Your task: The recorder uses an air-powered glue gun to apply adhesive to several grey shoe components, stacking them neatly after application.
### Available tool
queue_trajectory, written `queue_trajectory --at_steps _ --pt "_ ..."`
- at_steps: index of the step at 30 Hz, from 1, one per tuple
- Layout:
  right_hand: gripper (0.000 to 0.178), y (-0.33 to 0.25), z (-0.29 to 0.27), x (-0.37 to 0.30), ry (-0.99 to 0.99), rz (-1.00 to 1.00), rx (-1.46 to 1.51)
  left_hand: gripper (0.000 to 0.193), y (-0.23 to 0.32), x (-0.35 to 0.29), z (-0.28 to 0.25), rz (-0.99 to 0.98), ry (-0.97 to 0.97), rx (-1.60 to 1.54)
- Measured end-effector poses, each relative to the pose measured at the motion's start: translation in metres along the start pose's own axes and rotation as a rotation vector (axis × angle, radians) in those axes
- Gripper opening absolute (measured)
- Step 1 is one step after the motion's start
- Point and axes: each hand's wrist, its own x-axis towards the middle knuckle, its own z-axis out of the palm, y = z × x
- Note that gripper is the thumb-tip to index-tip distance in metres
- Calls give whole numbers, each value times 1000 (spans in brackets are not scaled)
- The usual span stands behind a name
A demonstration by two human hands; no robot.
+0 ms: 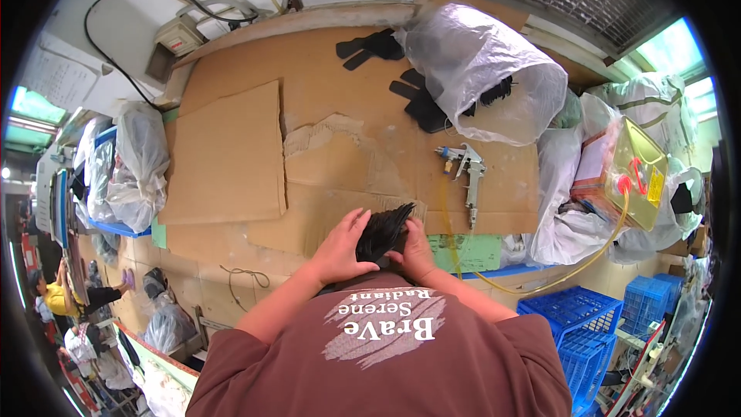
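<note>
Close in front of my body, a bundle of thin black strips or flat pieces (378, 234) stands between my two hands, its upper edges fanned out. My left hand (343, 249) cups the bundle's left side, with fingers extended and thumb apart near its lower end. On the other side, my right hand (417, 250) curls round the bundle, thumb toward the middle. The bundle's lower end is partly hidden by my hands and shirt. Similar flat black pieces (423, 102) lie farther off on the cardboard-covered table (324, 69), with more black pieces (372, 48) behind them.
A spray gun (469, 177) with a yellow hose (575, 269) lies right of my hands. Behind it, an open clear plastic bag (486, 54) holds black pieces. A cardboard sheet (224, 158) lies left. A metal can (637, 174) and blue crates (575, 332) stand right. Another person (65, 297) is far left.
</note>
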Motion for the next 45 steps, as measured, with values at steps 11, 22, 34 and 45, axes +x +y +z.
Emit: queue_trajectory --at_steps 11,22,34,45 --pt "69 -59 -46 47 -391 -657 -536 70 -69 -36 39 -92 87 -990" --pt "66 -60 -18 53 -144 -606 -454 38 -68 14 5 28 66 -966" --pt "69 -60 -22 78 -250 -605 -305 37 -95 21 28 -228 180 -1304" --pt "74 -61 -17 101 -192 -415 -246 68 -54 -83 58 -313 427 -582"
